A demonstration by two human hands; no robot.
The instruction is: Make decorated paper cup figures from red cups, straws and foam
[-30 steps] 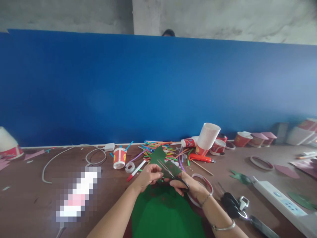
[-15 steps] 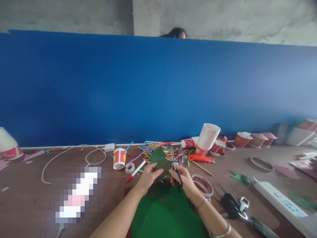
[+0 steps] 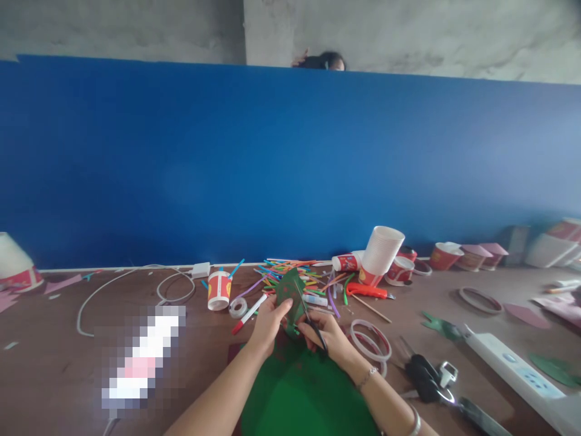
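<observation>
here the right hand [image 3: 332, 335] holds scissors [image 3: 309, 320] against green paper [image 3: 287, 289].

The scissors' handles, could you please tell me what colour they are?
The scissors' handles are black, best seen in the head view.

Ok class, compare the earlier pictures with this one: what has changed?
The right hand and its scissors moved left; the green piece in the left hand turned more upright. Behind the blue partition, the head shows farther right. Both hands' holds and the stacked cups stayed.
</observation>
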